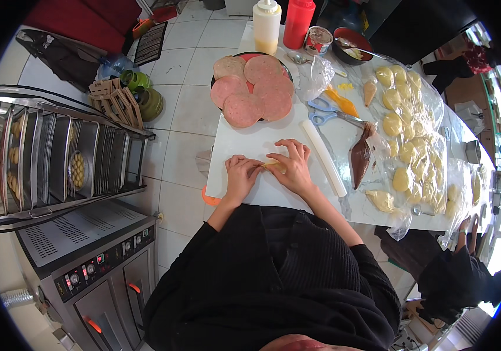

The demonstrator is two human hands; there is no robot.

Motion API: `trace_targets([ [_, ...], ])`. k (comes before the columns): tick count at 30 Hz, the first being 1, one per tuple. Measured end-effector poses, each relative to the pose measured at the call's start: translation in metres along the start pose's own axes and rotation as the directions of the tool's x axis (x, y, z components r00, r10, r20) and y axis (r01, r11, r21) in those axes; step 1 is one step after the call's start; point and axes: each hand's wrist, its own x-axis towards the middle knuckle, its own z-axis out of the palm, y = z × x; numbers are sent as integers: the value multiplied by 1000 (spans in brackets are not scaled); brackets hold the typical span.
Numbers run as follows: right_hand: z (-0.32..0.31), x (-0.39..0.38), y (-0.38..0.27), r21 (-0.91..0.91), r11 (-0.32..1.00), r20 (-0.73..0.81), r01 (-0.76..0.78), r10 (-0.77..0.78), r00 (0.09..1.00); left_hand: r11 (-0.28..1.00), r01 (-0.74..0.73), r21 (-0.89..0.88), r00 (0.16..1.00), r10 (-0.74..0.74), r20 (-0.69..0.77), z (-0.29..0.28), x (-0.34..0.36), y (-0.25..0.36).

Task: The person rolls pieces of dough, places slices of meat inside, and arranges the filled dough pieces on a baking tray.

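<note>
A small piece of yellowish dough (275,168) is between my hands, low over the white board (233,140). My left hand (242,176) is closed, its thumb and forefinger pinching the dough's left end. From the other side, my right hand (293,169) holds the dough under curled fingers, which partly cover it. Right of my right hand a white rolling pin (324,158) lies slantwise along the board's edge. Beyond the hands, round slices of pink lunch meat (243,110) overlap on a dark-rimmed plate.
Blue-handled scissors (322,111), a brown-filled piping bag (360,157) and an orange-filled piping bag (344,103) lie to the right. Many dough balls (405,152) sit under plastic. Squeeze bottles (267,29) stand behind. An oven (98,263) and tray rack (57,155) are left; a person (461,275) is right.
</note>
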Motion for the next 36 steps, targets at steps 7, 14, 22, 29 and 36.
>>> trace_targets([
  [7,-6,0,4,-19,999,60,49,-48,997,999,23,41,1000,-23,8,-2,-1,-2],
  [14,-12,-8,18,-57,998,65,20,-16,998,997,6,-71,1000,-5,22,-9,17,31],
  [22,-22,-14,25,-82,996,13,-29,30,999,993,-34,-109,999,36,14,11,9,15],
  [29,-33,-13,21,-104,994,-15,-44,43,999,985,-81,-151,997,77,-31,17,10,9],
  [36,-38,-18,26,-134,990,15,-31,34,999,982,-116,-148,993,115,-11,23,14,9],
])
